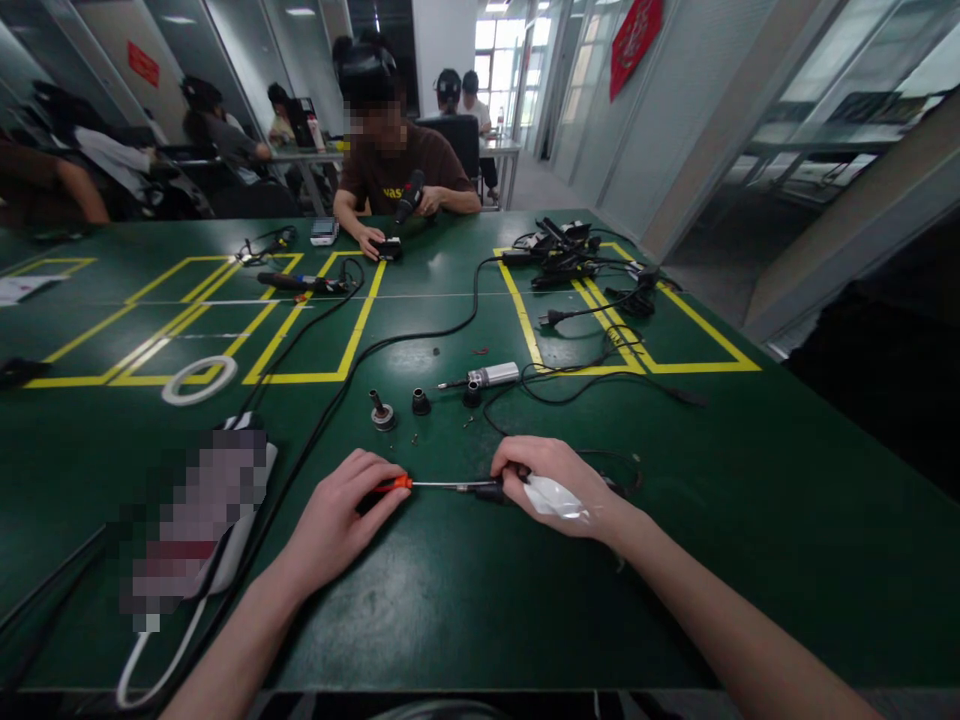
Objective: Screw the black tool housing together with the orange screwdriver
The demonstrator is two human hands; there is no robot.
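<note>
My left hand (346, 512) is closed around the orange handle of a screwdriver (442, 486), its shaft pointing right. The tip meets the end of a small black cylindrical part (489, 491); contact with any screw is too small to make out. My right hand (551, 485) is closed on that black part, and a white film-like patch covers the back of the hand. Beyond the hands stand a round metal piece with a stem (382, 412), a black cone-shaped collar (421, 402) and another black collar (472, 394). A silver cylinder with a thin rod (493, 375) lies behind them.
A white power strip or phone-like item (244, 520), partly blurred, lies left with a white cable. Black cords cross the green table (420, 620). A tape roll (199, 380) sits left. Tangled black tools (562, 250) lie back right. Opposite, a person (405, 165) holds a dark tool.
</note>
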